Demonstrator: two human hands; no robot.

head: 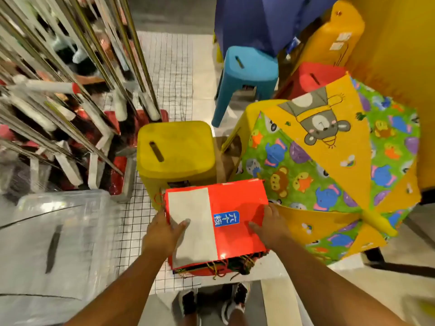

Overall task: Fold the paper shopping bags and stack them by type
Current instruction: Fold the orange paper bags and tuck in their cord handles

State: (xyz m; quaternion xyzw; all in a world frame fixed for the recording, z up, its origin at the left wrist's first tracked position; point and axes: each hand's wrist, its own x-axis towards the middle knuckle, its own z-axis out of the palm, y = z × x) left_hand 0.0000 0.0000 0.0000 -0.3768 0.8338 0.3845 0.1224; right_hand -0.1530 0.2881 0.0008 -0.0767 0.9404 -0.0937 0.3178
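Note:
A flat folded red paper bag (235, 203) with a white panel and a blue label lies on top of a stack of similar red bags (211, 269), whose string handles stick out at the near edge. My left hand (164, 231) grips the top bag's left edge, thumb on the white panel. Over on the right edge, my right hand (268, 227) holds the bag, thumb lying on the red face. A brown paper bag (226, 161) stands behind, between the yellow stool and the umbrella.
A yellow stool (176, 149) stands just beyond the stack. An open children's umbrella (329, 172) crowds the right side. Blue (247, 71) and red (313, 76) stools sit further back. A rack of wrapping rolls (58, 102) fills the left, a clear plastic bin (54, 243) near left.

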